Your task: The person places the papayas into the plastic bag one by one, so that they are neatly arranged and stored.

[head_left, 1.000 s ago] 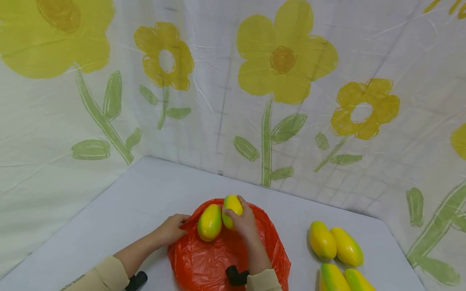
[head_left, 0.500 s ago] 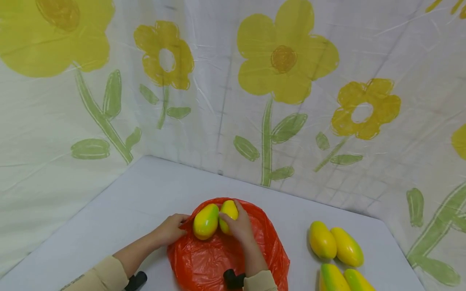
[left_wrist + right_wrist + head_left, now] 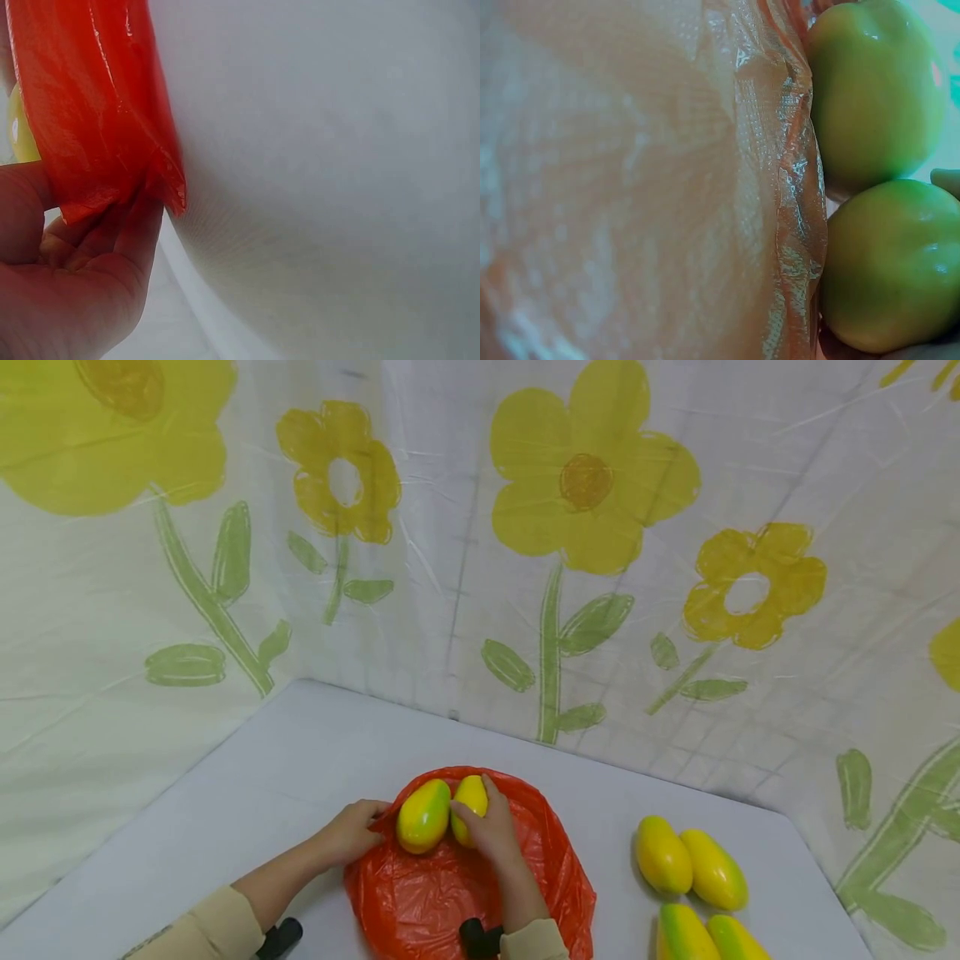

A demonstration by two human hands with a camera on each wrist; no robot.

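Note:
A red plastic bag [image 3: 427, 902] lies spread open on the table. My left hand [image 3: 348, 837] pinches its left rim; in the left wrist view the thumb and fingers [image 3: 139, 232] fold the red film between them. Inside the bag, near its far edge, rests a yellow-green mango [image 3: 423, 817]. Just right of it, my right hand [image 3: 491, 827] grips a second mango [image 3: 470, 797] between thumb and fingers. In the right wrist view the held mango [image 3: 892, 266] sits against the other mango [image 3: 877, 97], both beside crinkled bag film.
Several more mangoes [image 3: 714, 868] lie on the white table [image 3: 315, 743] to the right of the bag, two of them cut by the lower frame edge. A curtain [image 3: 420, 652] printed with yellow flowers hangs behind the table.
My right hand has lowered its mango slightly toward the near left, into the bag. The mango beside it has shifted a little left and tilted. My left hand has stayed on the rim.

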